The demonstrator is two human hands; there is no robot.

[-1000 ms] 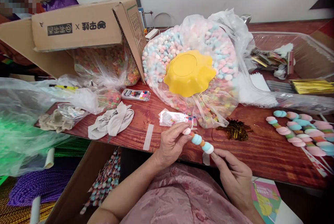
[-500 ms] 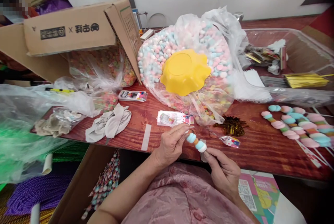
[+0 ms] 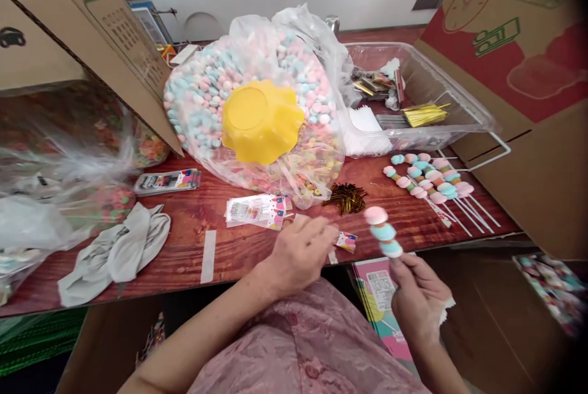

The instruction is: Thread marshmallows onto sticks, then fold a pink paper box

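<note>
My right hand (image 3: 418, 299) is closed round the lower end of a marshmallow skewer (image 3: 383, 233). The skewer tilts upward, with a pink piece on top and blue and white pieces below, thin brownish ones between. At the table's front edge lies my left hand (image 3: 301, 253), palm down, its fingers stretched toward a small printed plastic bag (image 3: 346, 241). Whether the fingertips touch that bag I cannot tell. Just beyond are printed clear bags (image 3: 257, 211) and a pile of gold twist ties (image 3: 348, 198). Several finished marshmallow skewers (image 3: 436, 179) lie to the right.
A big plastic bag of marshmallows (image 3: 199, 84) carries an upturned yellow bowl (image 3: 261, 124). Behind the skewers stands a clear tub (image 3: 459, 97) beside a cardboard box (image 3: 496, 155). Grey cloth (image 3: 122, 244) and another carton (image 3: 124, 45) are at left.
My view has swung right. The left hand has come off the skewer's tip and reached to the small bag. My right hand has carried the skewer right and turned it more upright.
</note>
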